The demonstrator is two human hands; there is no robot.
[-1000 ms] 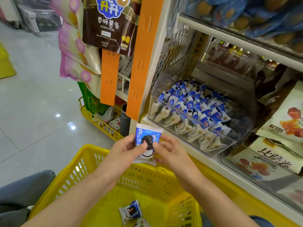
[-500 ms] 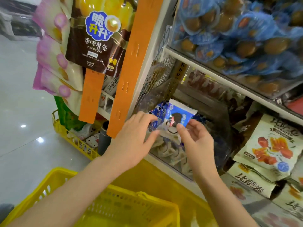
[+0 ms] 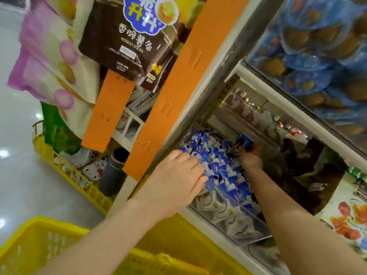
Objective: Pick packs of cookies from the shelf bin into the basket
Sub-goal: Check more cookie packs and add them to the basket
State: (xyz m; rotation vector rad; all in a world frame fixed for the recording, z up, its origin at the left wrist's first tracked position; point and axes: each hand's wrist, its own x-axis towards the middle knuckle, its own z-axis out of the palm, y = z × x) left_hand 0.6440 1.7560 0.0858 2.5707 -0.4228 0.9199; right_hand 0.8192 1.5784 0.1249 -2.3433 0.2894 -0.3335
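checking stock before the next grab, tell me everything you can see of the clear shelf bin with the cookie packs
The clear shelf bin looks like transparent plastic, open-topped, sitting on the white shelf above the yellow basket. It is packed with small blue-and-white cookie packs. The left hand rests over its front rim on the packs; the right hand reaches deeper in, holding one pack up.

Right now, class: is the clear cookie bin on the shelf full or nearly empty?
Nearly full. The bin holds blue-and-white cookie packs heaped to its clear front wall, and both hands reach in from above.
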